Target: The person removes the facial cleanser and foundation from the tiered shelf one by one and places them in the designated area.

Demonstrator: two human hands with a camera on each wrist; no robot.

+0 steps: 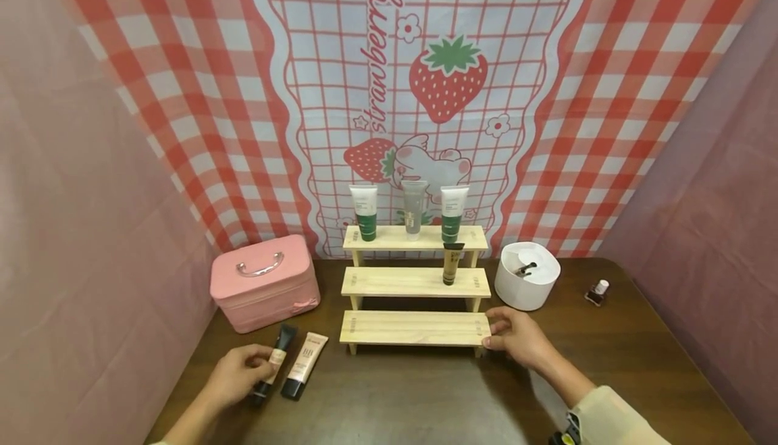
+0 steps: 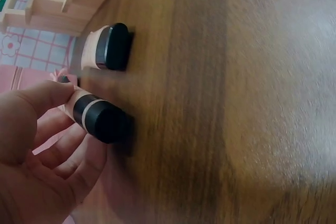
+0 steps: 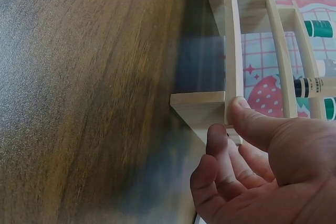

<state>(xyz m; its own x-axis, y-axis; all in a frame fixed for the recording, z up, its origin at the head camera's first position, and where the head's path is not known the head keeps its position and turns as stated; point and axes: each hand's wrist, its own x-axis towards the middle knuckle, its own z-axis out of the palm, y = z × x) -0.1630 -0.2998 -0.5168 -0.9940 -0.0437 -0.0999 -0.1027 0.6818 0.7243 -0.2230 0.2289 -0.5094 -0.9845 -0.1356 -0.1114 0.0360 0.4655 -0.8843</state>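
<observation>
My left hand [image 1: 238, 372] pinches a beige cosmetic tube with black ends [image 1: 278, 356] between thumb and fingers, low over the table at the front left. In the left wrist view, the black cap [image 2: 107, 123] of this tube points away from the palm. Just to its right lies a second beige tube [image 1: 310, 354] marked BB, its black cap towards me. My right hand [image 1: 521, 337] holds the right end of the bottom step of a three-step wooden display stand [image 1: 413, 327]. The right wrist view shows the thumb [image 3: 247, 114] against the board's edge and the other fingers curled beneath.
On the stand's top step are two white-and-green tubes [image 1: 367, 210] and a clear tube [image 1: 414, 208]. A small gold tube with black top [image 1: 450, 266] occupies the middle step. A pink case [image 1: 264, 283] sits left, a white container [image 1: 525, 290] right, a nail polish bottle [image 1: 597, 293] far right.
</observation>
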